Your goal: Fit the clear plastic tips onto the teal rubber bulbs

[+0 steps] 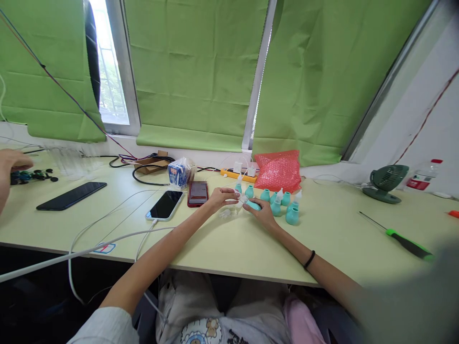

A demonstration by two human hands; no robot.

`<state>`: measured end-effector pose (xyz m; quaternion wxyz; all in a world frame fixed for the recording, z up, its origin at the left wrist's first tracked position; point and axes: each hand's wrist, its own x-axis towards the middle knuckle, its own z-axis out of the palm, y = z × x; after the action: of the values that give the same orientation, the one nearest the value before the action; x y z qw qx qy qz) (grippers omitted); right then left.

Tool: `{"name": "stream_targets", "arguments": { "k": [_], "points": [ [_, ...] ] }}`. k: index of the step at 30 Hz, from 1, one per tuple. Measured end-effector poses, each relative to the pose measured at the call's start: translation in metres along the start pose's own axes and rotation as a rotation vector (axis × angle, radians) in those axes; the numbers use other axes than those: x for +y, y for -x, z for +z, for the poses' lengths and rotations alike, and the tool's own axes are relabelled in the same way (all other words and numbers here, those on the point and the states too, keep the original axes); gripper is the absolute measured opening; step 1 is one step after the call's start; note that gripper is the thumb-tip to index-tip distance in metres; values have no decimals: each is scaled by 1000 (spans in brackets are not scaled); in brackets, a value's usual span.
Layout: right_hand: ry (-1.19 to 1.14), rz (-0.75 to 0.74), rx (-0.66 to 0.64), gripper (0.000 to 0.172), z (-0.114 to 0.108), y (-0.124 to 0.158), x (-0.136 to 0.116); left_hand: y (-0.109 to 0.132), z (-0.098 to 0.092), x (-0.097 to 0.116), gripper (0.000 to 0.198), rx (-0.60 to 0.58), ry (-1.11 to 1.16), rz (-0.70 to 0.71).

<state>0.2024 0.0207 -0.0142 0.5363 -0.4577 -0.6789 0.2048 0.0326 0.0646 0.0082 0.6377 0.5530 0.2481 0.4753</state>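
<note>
Clearly, the likeliest mishap is judged to be a knock: the cluster of small teal bottles point(283, 203) is stood upright on the desk point(340, 239) just beyond the right hand point(263, 211), and several could be toppled by a careless sweep of the wrist. A teal bottle point(253, 205) is lain on its side under the right hand, whose fingers are curled loosely over it and pressed against it. A small clear nozzle point(242, 197) is pinched by the left hand point(221, 197), its fingers nearly closed around the piece; being tiny and see-through, it could easily be dropped and lost beside the loose clear part point(225, 213) near the phone point(165, 205).
</note>
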Motion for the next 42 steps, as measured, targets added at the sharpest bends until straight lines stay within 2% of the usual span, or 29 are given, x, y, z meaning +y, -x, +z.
{"name": "stream_targets", "arguments": {
  "k": [8,19,28,35,42],
  "points": [
    [93,-75,-9,31,1,6,-4,3,6,-2,6,50,16,-20],
    [291,-212,77,29,3,13,-5,11,16,-2,11,148,-55,-8],
    [436,-325,109,24,3,11,-2,5,11,-11,19,96,-32,-54],
    [407,-296,114,26,1,10,-5,5,11,-16,19,39,53,-31],
    [182,-146,87,29,3,12,-13,6,12,-9,17,30,54,-26]
  ]
}}
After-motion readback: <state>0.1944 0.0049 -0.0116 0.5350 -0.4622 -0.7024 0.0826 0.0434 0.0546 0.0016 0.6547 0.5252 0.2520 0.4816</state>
